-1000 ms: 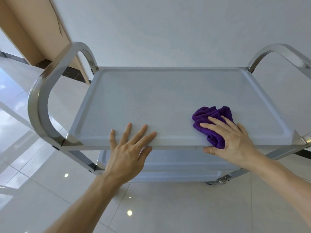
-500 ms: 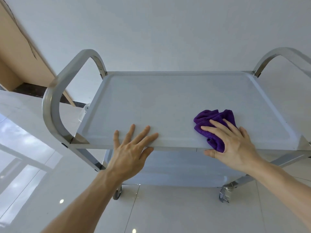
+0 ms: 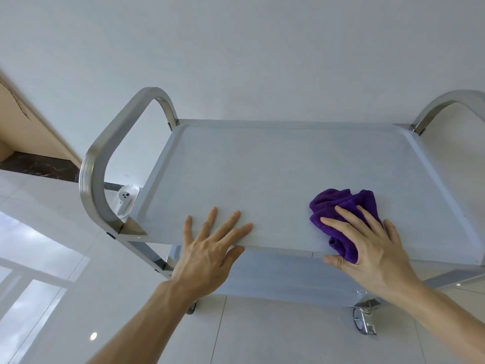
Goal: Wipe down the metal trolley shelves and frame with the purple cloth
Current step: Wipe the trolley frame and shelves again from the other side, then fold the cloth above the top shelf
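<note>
The metal trolley's top shelf [image 3: 275, 174] fills the middle of the view, with a curved handle [image 3: 105, 158] on the left and another handle [image 3: 446, 101] on the right. A crumpled purple cloth [image 3: 338, 206] lies on the shelf near its front right. My right hand [image 3: 367, 248] presses flat on the cloth, fingers spread, thumb at the shelf's front edge. My left hand [image 3: 210, 248] rests flat on the front edge of the shelf, fingers apart, holding nothing. A lower shelf [image 3: 275, 279] shows beneath.
The trolley stands on glossy white floor tiles [image 3: 262, 337] close to a white wall [image 3: 236, 48]. Caster wheels [image 3: 363, 321] show under the right side. A white wall socket [image 3: 126, 200] is behind the left handle. A beige door frame [image 3: 26, 127] is at left.
The view has tilted down and shifted, so the trolley sits lower and more to the right in frame. Both hands keep their places on the shelf and cloth.
</note>
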`<state>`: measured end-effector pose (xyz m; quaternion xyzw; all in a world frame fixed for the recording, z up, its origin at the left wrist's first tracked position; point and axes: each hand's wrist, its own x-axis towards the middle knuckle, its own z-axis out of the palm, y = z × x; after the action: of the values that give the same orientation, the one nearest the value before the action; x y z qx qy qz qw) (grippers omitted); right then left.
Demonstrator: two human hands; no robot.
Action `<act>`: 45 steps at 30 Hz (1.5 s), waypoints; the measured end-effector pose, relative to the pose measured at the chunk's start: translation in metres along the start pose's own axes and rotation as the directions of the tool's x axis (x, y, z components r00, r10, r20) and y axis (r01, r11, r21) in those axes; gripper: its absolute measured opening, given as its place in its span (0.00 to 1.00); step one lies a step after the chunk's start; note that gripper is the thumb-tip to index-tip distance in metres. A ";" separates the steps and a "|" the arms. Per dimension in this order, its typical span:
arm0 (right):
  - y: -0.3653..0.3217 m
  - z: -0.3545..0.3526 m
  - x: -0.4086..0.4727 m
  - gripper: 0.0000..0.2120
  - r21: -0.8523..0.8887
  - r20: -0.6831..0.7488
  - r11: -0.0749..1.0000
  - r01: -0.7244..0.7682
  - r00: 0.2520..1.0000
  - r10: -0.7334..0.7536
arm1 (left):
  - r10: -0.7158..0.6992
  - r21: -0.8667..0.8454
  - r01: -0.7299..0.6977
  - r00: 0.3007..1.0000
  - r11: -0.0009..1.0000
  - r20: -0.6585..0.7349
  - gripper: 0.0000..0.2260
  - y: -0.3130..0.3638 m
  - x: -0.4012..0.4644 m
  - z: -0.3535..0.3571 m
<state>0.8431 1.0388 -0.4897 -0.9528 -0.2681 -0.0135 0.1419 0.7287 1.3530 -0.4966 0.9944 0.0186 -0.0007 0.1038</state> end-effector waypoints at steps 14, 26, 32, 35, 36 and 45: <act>-0.023 0.006 0.029 0.36 -0.020 -0.021 0.997 -0.080 0.997 0.080 | 0.091 0.017 -0.092 0.994 0.996 0.056 0.21 -0.039 0.047 -0.015; -0.026 0.006 0.037 0.36 -0.022 0.015 0.994 -0.110 0.994 0.110 | 0.114 0.028 -0.118 0.986 0.993 0.122 0.22 -0.047 0.062 -0.023; -0.027 0.000 0.038 0.37 -0.034 0.037 0.994 -0.101 0.994 0.102 | 0.115 0.006 -0.121 0.963 0.993 0.242 0.25 -0.045 0.066 -0.039; -0.030 -0.007 0.042 0.35 -0.004 0.158 0.989 -0.147 0.977 0.146 | 0.096 -0.050 -0.084 0.938 0.995 0.332 0.25 -0.043 0.071 -0.053; -0.031 -0.011 0.044 0.34 0.019 0.221 0.985 -0.174 0.961 0.166 | 0.090 -0.101 -0.056 0.924 0.993 0.372 0.24 -0.042 0.075 -0.060; -0.050 -0.090 0.081 0.18 0.520 0.457 0.699 -0.491 0.851 0.258 | -0.109 -0.514 0.336 0.901 0.789 0.421 0.12 -0.006 0.080 -0.139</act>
<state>0.8915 1.0957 -0.3818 -0.8730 -0.0748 0.2744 0.3963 0.8083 1.3908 -0.3627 0.8882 0.1173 -0.1943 0.3994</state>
